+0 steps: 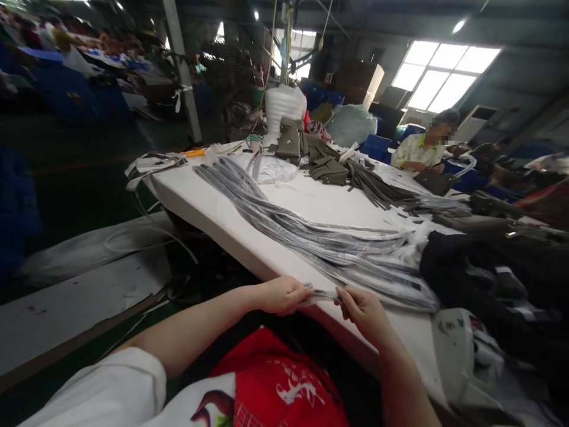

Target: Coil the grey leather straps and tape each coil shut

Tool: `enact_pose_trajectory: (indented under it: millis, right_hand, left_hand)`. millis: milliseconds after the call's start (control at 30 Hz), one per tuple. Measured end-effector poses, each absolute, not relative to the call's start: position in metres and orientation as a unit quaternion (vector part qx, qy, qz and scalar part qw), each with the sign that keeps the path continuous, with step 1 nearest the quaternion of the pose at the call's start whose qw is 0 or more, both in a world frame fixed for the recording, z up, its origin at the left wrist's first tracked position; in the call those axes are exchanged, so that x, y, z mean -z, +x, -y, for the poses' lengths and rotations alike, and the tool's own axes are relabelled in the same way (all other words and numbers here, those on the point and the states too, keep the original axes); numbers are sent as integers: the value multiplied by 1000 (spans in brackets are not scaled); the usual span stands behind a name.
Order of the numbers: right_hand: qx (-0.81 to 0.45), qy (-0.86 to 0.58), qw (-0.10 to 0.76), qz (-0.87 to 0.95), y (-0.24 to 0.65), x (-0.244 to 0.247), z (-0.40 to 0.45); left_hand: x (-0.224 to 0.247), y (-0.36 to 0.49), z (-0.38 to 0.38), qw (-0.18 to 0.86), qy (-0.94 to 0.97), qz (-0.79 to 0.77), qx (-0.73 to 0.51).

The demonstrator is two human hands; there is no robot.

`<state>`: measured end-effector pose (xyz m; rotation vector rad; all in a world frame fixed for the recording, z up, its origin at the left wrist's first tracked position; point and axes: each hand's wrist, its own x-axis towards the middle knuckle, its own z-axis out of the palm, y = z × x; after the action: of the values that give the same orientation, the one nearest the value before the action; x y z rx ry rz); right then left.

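Between my two hands a short length of grey strip in clear plastic is stretched, just above the near table edge. My left hand pinches its left end with closed fingers. Its other end is gripped by my right hand, thumb and fingers pressed together. Beyond my hands a long bundle of grey straps in clear plastic wrap lies across the white table. What part of the strip is inside my fingers is hidden.
A grey-white machine stands at the right, beside dark cloth. Olive bags and a white foam roll lie farther back. Across the table sits a co-worker handling a dark bag. A metal pole rises at the left.
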<state>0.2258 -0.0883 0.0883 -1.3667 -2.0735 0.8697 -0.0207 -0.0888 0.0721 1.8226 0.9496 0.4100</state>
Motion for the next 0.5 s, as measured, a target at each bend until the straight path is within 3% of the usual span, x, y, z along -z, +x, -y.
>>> enact_pose_trajectory:
  millis: [167, 233, 367, 500]
  right_hand:
    - [-117, -479, 350, 796, 230, -97, 94]
    - [-89, -442, 330, 829, 226, -98, 100]
    - [-222, -437, 210, 846, 202, -81, 117]
    - [-359, -439, 245, 786, 179, -59, 131]
  left_hand:
    - [-70, -26, 88, 645, 658, -378, -91]
    - [-70, -28, 88, 677, 633, -366, -82]
    - [-70, -22, 94, 754, 570, -299, -131]
    - [-53, -9, 101, 825, 440, -292, -202]
